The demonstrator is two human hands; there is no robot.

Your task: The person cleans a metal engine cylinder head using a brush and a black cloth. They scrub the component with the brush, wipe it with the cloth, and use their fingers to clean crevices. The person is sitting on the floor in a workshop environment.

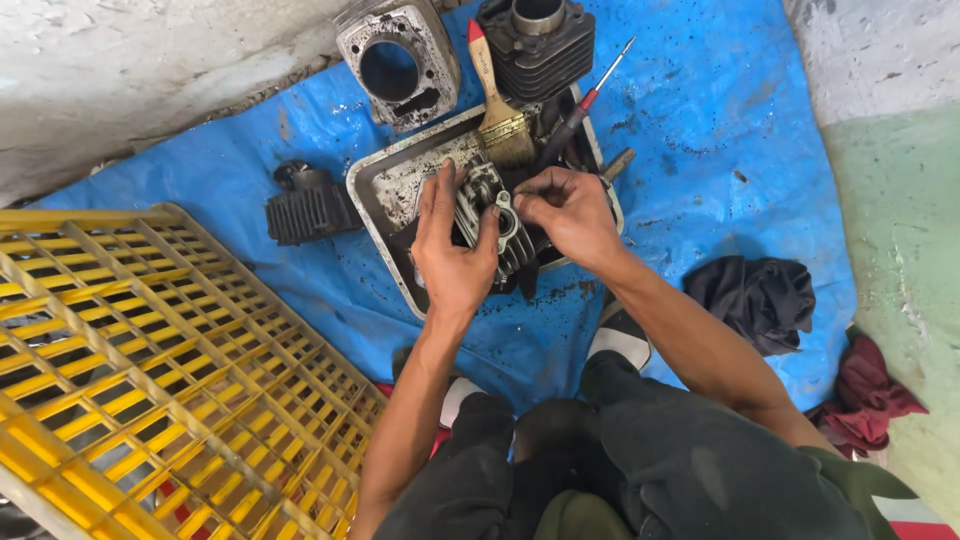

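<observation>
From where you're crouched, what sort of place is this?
Probably a small engine or motorcycle repair spot, worked on the floor. Both hands, left hand and right hand, hold a finned engine part over a grimy metal tray, with loose engine cylinders on an oil-stained blue tarp.

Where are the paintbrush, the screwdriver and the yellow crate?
paintbrush (506, 138): head view, on its bristles.
screwdriver (589, 99): head view, on its red handle.
yellow crate (150, 370): head view, on its grid.
</observation>
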